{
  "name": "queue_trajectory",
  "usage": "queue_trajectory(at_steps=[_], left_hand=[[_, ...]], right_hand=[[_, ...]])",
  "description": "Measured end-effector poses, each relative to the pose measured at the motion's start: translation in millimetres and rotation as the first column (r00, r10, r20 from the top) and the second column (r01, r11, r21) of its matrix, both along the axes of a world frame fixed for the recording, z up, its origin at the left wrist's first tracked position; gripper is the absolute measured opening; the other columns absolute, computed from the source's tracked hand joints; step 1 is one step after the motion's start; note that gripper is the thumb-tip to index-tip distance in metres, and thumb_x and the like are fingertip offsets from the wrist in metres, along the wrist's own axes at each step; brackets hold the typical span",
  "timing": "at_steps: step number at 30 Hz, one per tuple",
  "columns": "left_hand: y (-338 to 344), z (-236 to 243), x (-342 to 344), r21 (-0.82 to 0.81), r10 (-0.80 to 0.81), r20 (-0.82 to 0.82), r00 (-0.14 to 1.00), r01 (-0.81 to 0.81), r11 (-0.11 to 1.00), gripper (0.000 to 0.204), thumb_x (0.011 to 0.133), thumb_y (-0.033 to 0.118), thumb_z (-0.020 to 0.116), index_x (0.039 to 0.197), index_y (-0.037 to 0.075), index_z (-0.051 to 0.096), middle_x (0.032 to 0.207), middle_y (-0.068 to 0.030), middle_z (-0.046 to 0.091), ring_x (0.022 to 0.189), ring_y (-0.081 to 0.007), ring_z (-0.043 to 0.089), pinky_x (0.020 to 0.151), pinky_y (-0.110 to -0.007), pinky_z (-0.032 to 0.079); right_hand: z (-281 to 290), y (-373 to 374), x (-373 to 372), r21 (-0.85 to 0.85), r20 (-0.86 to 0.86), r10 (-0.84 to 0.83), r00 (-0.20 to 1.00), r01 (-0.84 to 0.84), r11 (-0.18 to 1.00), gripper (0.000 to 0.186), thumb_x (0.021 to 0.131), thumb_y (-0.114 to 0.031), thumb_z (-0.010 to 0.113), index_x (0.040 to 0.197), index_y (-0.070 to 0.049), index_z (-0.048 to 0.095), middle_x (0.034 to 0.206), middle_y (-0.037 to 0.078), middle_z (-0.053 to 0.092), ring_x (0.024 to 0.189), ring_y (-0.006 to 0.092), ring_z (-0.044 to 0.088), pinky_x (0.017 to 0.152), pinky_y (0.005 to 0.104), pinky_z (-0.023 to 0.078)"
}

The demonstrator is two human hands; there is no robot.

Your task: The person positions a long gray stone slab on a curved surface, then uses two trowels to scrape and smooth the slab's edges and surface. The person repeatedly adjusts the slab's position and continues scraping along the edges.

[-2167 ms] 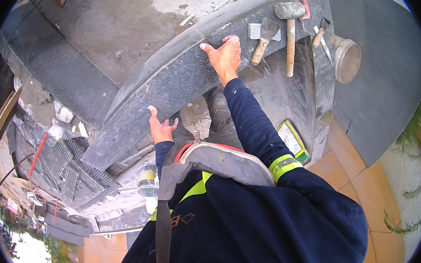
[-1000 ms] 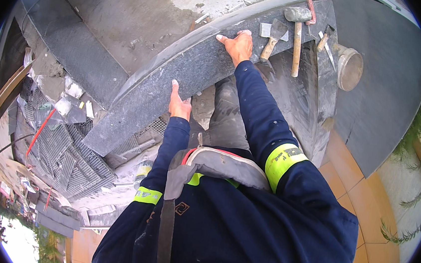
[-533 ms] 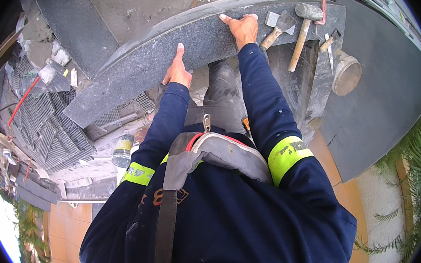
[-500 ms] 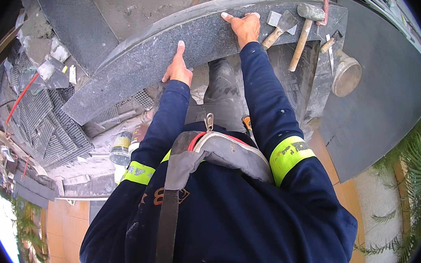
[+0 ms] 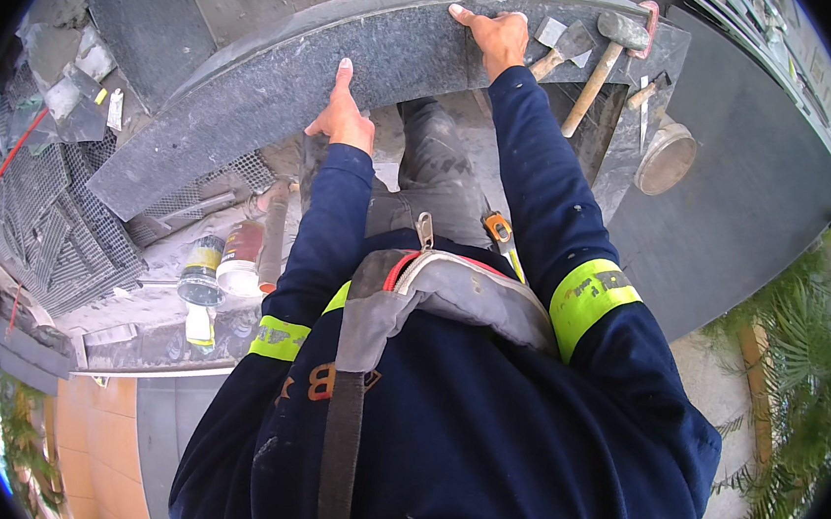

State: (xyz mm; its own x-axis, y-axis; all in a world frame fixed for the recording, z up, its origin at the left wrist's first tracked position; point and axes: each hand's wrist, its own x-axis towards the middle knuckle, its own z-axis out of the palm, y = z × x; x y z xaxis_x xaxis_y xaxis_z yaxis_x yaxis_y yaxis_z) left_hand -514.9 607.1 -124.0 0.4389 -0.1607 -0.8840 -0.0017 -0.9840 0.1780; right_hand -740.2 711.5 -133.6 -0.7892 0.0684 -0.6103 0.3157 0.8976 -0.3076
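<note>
A long, curved dark grey stone slab (image 5: pixel 242 101) with a speckled face spans the view in front of me. My left hand (image 5: pixel 343 117) holds its near edge, thumb flat on top and fingers curled out of sight below. Farther right, my right hand (image 5: pixel 498 39) grips the slab, thumb stretched left along the top and fingertips partly hidden. Just right of it lie a scraper (image 5: pixel 574 42) with a wooden handle and a club hammer (image 5: pixel 589 89). A small wooden-handled tool (image 5: pixel 644 94) rests beyond the hammer.
At the right are a dusty round tub (image 5: pixel 666 159) and a large dark panel (image 5: pixel 739 179). Gridded mats (image 5: pixel 67 229) and debris lie left. Below the slab's left end stand a grey-yellow container (image 5: pixel 201 272) and a maroon-white bucket (image 5: pixel 242 259). Palm leaves (image 5: pixel 801 372) edge the right.
The view has shifted, bringing the buckets by my left arm further into sight. My left hand appears slightly farther left along the slab's near edge. Both hands stay on the slab.
</note>
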Motion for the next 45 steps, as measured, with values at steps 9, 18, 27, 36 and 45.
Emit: queue_trajectory(at_steps=[9,18,27,36,45], left_hand=[[-7,-31,64,-0.078,0.071,-0.331,0.941,-0.103,0.992,0.093,0.084,0.047,0.092,0.156,0.007,0.050,0.160,-0.0167,0.047,0.148,-0.0447,0.037,0.123,-0.061,0.033],[-16,-27,46,-0.017,-0.026,-0.347,0.937,0.022,1.000,0.106,0.083,0.056,0.090,0.163,0.011,0.038,0.170,-0.0108,0.037,0.153,-0.0373,0.038,0.128,-0.062,0.021],[-22,-34,48,0.039,-0.109,-0.368,0.923,0.133,0.990,0.105,0.082,0.062,0.088,0.163,0.016,0.039,0.167,-0.0087,0.043,0.152,-0.0360,0.041,0.126,-0.062,0.025],[-30,-47,58,0.095,-0.123,-0.342,0.931,0.165,0.982,0.105,0.080,0.066,0.088,0.160,0.018,0.041,0.163,-0.0066,0.047,0.147,-0.0365,0.043,0.119,-0.060,0.033],[-32,-50,62,0.103,-0.167,-0.355,0.920,0.216,0.971,0.116,0.078,0.068,0.089,0.166,0.021,0.030,0.170,-0.0062,0.032,0.147,-0.0417,0.039,0.118,-0.061,0.034]], right_hand=[[4,0,3,-0.031,-0.008,-0.030,1.000,0.029,0.999,0.086,0.065,-0.048,0.104,0.118,0.009,0.066,0.119,0.028,0.074,0.114,0.0398,0.073,0.101,0.0434,0.057],[2,20,7,-0.090,-0.117,0.071,0.991,-0.081,0.993,0.077,0.072,-0.049,0.097,0.116,0.006,0.067,0.111,0.022,0.076,0.106,0.0347,0.075,0.094,0.0431,0.059],[-1,115,149,-0.285,0.140,-0.540,0.830,0.556,0.780,0.044,0.098,-0.039,0.079,0.112,0.001,0.067,0.100,0.010,0.074,0.077,0.0154,0.067,0.063,0.0314,0.052],[-8,87,155,-0.470,0.273,-0.675,0.686,0.707,0.528,0.069,0.094,-0.029,0.085,0.141,0.012,0.057,0.110,0.012,0.073,0.081,0.0138,0.068,0.060,0.0285,0.052],[-25,101,158,-0.495,0.551,-0.683,0.481,0.846,0.196,0.068,0.105,-0.044,0.070,0.145,0.008,0.053,0.125,0.022,0.068,0.104,0.0278,0.072,0.084,0.0394,0.058]])
